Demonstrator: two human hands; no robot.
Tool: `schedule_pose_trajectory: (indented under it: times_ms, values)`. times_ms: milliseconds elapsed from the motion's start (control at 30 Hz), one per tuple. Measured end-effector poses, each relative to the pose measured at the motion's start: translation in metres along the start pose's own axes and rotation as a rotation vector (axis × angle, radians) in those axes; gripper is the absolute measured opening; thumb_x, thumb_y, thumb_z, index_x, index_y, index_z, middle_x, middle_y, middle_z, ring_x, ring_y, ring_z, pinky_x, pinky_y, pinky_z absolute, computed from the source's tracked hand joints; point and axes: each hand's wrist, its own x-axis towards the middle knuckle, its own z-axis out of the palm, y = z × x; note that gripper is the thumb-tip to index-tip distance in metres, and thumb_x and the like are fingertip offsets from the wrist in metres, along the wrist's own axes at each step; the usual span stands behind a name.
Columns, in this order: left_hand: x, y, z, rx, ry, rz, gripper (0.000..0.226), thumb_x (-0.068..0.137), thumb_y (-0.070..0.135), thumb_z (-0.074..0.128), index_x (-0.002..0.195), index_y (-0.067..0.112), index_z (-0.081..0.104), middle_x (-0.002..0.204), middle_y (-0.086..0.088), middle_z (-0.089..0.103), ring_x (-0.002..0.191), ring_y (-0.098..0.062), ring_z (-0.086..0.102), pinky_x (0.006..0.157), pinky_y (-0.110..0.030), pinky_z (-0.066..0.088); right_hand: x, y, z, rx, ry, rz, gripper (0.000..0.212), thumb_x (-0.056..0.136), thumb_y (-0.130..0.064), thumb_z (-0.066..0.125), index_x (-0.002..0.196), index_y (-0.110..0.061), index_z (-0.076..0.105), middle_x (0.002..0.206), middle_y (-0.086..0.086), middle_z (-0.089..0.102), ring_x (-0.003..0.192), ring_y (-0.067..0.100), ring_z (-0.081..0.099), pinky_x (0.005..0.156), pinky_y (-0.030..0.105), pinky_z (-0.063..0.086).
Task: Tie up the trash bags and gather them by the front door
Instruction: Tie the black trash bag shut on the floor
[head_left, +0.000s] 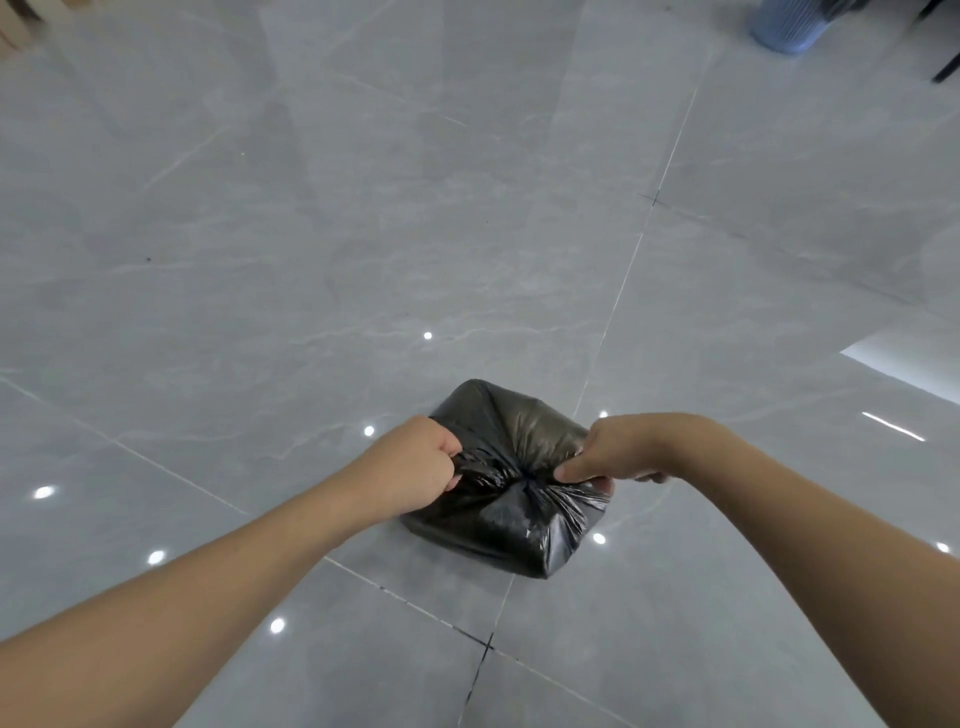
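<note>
The left hand (410, 467) is seen clenched on one twisted tail of black plastic, and the right hand (605, 457) is closed on the opposite tail, thumb pressed along it. Between the two hands the tails are crossed at a tight gather, the knot (524, 480), on top of the trash bag (498, 525). The bag is noted resting on the grey tiled floor (363, 260), close in front of the person, lying across a grout line. Step in hand, as judged: the knot is being drawn tight. For a good result, both tails should be pulled outward evenly and kept low against the bag, so the gather is cinched without the thin film being torn; a second crossing is probably needed for the knot to hold. The bag is squat and roughly boxy, its neck facing up toward the camera; its long axis is judged to run from upper left to lower right in the head view, and the tails are stretched left to right. A blue ribbed bin (792, 26) is seen well apart, at the far right. No door is in view.
</note>
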Motion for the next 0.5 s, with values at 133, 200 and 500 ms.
schedule_pose_trajectory:
  times_ms: [133, 200, 500]
  values:
    - [0.004, 0.001, -0.005, -0.133, 0.095, 0.035, 0.032, 0.082, -0.006, 0.044, 0.057, 0.011, 0.052, 0.054, -0.001, 0.045, 0.061, -0.018, 0.048, 0.067, -0.03, 0.05, 0.0, 0.005, 0.001, 0.363, -0.087, -0.082, 0.048, 0.093, -0.047, 0.053, 0.058, -0.015, 0.047, 0.052, 0.0, 0.03, 0.044, 0.015, 0.022, 0.042, 0.021, 0.02]
    - [0.004, 0.004, -0.009, -0.096, 0.098, 0.094, 0.024, 0.089, 0.012, 0.048, 0.065, 0.013, 0.044, 0.063, -0.007, 0.042, 0.061, -0.018, 0.04, 0.063, -0.033, 0.038, 0.001, 0.006, 0.003, 0.567, -0.152, -0.097, 0.046, 0.096, -0.045, 0.051, 0.06, -0.015, 0.048, 0.05, -0.001, 0.027, 0.043, 0.013, 0.017, 0.04, 0.019, 0.016]
    - [-0.008, -0.017, -0.014, 0.389, 0.058, 0.172, 0.041, 0.098, 0.037, 0.043, 0.064, 0.013, 0.045, 0.06, 0.0, 0.047, 0.059, -0.017, 0.046, 0.056, -0.032, 0.031, -0.004, 0.032, 0.015, 1.21, -0.191, -0.031, 0.037, 0.098, -0.037, 0.049, 0.067, -0.017, 0.048, 0.044, -0.008, 0.025, 0.034, 0.006, 0.016, 0.031, 0.016, 0.012]
